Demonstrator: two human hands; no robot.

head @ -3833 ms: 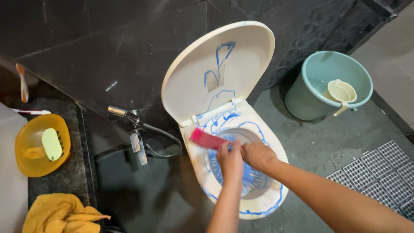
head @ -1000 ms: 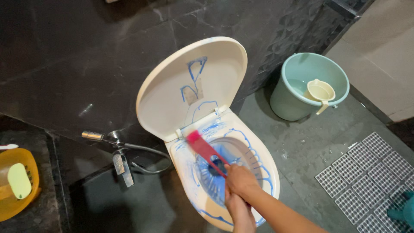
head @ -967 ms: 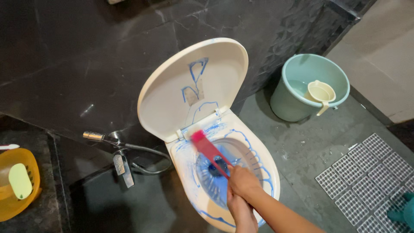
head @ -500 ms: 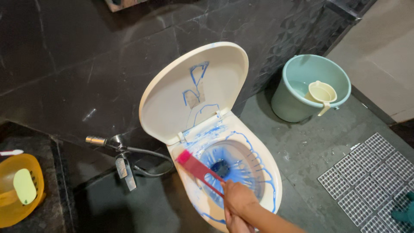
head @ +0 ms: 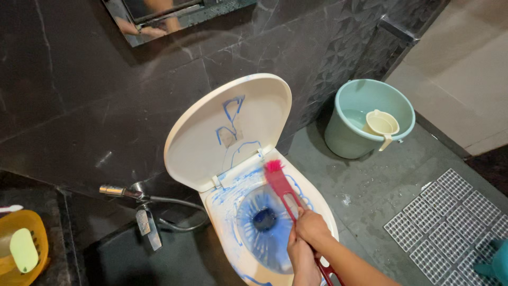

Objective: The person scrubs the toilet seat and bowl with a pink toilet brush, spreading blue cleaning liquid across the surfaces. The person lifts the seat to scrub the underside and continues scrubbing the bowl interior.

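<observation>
The near end of my red brush (head: 283, 191) runs under my hands and off the bottom edge, with only a bit of red handle showing below my right wrist. The front of the toilet bowl (head: 227, 212) is cut off there too, and my forearms hide its right rim. At the far left, only part of an orange basket (head: 24, 249) shows. At the top, a mirror strip (head: 159, 16) shows only a sliver of arm, too little to read.

My right hand (head: 313, 229) is wrapped tight around the brush handle, knuckles up, the forearm coming in from the lower right. My left hand (head: 301, 260) sits just below and against it, also closed around the handle, though its fingers are mostly hidden. The brush slants up and left, with its bristled head on the back right rim, just below the raised seat lid (head: 222, 132), which is streaked with blue cleaner. A pale green bucket (head: 338, 137) with a cream mug (head: 382, 124) inside stands well apart to the right.
</observation>
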